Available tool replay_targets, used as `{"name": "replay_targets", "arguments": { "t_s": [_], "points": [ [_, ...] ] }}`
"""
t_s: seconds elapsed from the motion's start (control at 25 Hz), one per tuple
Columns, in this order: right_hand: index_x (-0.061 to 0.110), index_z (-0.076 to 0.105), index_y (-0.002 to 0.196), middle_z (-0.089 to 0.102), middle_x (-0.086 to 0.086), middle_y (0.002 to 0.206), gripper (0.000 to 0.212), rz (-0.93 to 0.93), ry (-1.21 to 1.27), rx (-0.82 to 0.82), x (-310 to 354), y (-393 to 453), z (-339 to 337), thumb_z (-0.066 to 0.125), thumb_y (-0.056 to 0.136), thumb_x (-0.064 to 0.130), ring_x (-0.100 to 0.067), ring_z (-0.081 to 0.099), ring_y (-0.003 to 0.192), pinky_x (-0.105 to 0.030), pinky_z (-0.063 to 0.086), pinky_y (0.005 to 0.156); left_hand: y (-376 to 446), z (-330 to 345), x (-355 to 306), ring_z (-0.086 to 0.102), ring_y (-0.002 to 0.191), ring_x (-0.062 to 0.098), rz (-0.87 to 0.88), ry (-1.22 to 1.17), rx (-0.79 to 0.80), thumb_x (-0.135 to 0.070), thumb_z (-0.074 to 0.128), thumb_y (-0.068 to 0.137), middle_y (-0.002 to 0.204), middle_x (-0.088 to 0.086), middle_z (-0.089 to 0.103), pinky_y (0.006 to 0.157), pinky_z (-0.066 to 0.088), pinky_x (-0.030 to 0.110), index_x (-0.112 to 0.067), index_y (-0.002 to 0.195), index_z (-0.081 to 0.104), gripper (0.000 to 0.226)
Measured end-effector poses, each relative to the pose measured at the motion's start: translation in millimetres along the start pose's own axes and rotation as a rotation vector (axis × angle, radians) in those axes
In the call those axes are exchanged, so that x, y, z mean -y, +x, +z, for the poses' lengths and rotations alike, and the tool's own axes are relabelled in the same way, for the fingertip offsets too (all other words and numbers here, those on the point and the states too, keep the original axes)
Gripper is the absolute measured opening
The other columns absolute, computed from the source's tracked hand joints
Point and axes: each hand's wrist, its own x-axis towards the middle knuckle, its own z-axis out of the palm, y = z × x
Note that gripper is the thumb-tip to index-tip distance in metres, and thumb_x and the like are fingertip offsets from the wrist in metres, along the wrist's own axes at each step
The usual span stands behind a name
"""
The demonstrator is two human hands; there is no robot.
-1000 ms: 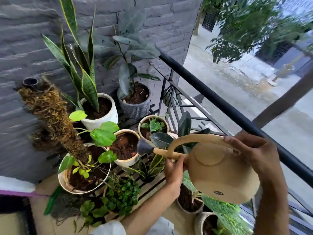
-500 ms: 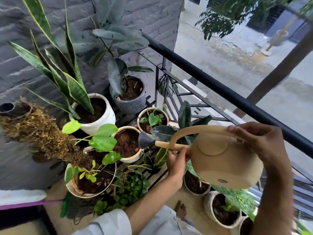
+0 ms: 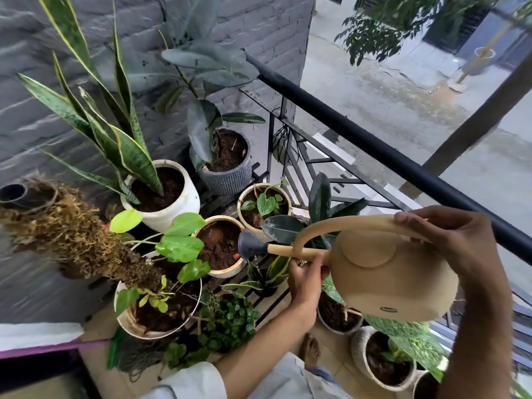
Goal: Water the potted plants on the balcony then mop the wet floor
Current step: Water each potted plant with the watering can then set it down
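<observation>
Watering can [image 3: 385, 280]: tan, round-bodied, held up in the air over the pots, tipped toward the wall side; long arched handle over the lid.
Spout: thin tan tube running from the can toward the wall, ending in a dark grey rose [image 3: 250, 246].
Rose position: just above the near rim of the cream pot [image 3: 220, 246] of bare brown soil, straight ahead of the can's spout.
Right hand [image 3: 452, 240]: fingers curled round the top of the arched handle, gripping it, on the railing side of the can.
Left hand [image 3: 303, 279]: under the spout where it joins the can's body, fingers curled up round the tube, holding it.
White pot [image 3: 169, 197]: beyond the rose toward the wall, tall snake plant with yellow-edged leaves in dark soil.
Grey ribbed pot [image 3: 227, 171]: farther from the can than the cream pot, against the brick wall, broad dark-leaved plant.
Small cream pot [image 3: 264, 204]: just beyond the rose, heart-shaped green leaves inside.
Large pot [image 3: 157, 306]: left of the can, below the cream pot, bright green leaves and a shaggy moss pole leaning out to the left.
Striped pot [image 3: 383, 361]: directly beneath the can, dark soil, speckled leaf.
Railing [image 3: 403, 159]: black bar running diagonally behind the can, street below it.
Bare foot [image 3: 311, 348]: on the tiled floor below the can.
</observation>
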Motion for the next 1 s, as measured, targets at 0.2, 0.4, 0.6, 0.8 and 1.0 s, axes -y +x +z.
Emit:
{"name": "replay_targets", "arguments": {
  "t_s": [0.2,0.4,0.6,0.8,1.0],
  "points": [
    [0.025,0.086,0.077,0.071,-0.001,0.06,0.028,-0.011,-0.032,0.019,8.8,6.6,4.4,0.09,0.075,0.053,0.0,0.056,0.053,-0.01,0.039,0.046,1.4,1.3,-4.5,0.078,0.077,-0.004,0.019,-0.039,0.003,-0.022,0.078,0.098,0.106,-0.002,0.076,0.075,0.064,0.02,-0.014,0.148,0.048,0.059],
    [0.024,0.085,0.072,0.072,-0.003,0.06,0.028,-0.008,-0.057,0.03,12.3,13.1,8.4,0.089,0.075,0.052,0.0,0.057,0.052,-0.021,0.041,0.057,8.2,3.4,-6.3,0.08,0.091,0.005,0.015,-0.083,0.015,-0.022,0.081,0.095,0.109,0.001,0.079,0.082,0.066,0.026,-0.016,0.143,0.054,0.056],
    [0.024,0.084,0.071,0.073,0.001,0.06,0.03,-0.026,-0.079,0.062,11.1,18.5,8.6,0.088,0.075,0.053,0.003,0.059,0.052,-0.006,0.042,0.05,13.6,2.8,-6.2,0.079,0.099,0.014,0.012,-0.068,-0.001,-0.023,0.081,0.095,0.113,0.002,0.079,0.076,0.064,0.024,-0.023,0.132,0.062,0.041],
    [0.024,0.084,0.073,0.074,0.001,0.062,0.03,-0.042,-0.124,0.056,3.9,22.2,-0.6,0.086,0.08,0.054,0.002,0.063,0.056,-0.02,0.045,0.057,12.5,11.8,-1.1,0.078,0.1,0.014,0.006,-0.061,0.005,-0.023,0.08,0.096,0.115,0.004,0.076,0.067,0.062,0.017,-0.021,0.127,0.061,0.037],
    [0.024,0.086,0.076,0.075,0.0,0.062,0.036,-0.018,-0.08,0.032,-6.2,25.9,-16.0,0.089,0.074,0.06,0.002,0.06,0.052,-0.007,0.043,0.048,13.2,26.2,9.6,0.079,0.094,0.011,0.013,-0.046,0.001,-0.017,0.079,0.097,0.115,0.008,0.078,0.073,0.065,0.024,-0.015,0.132,0.062,0.04]
  ]
}}
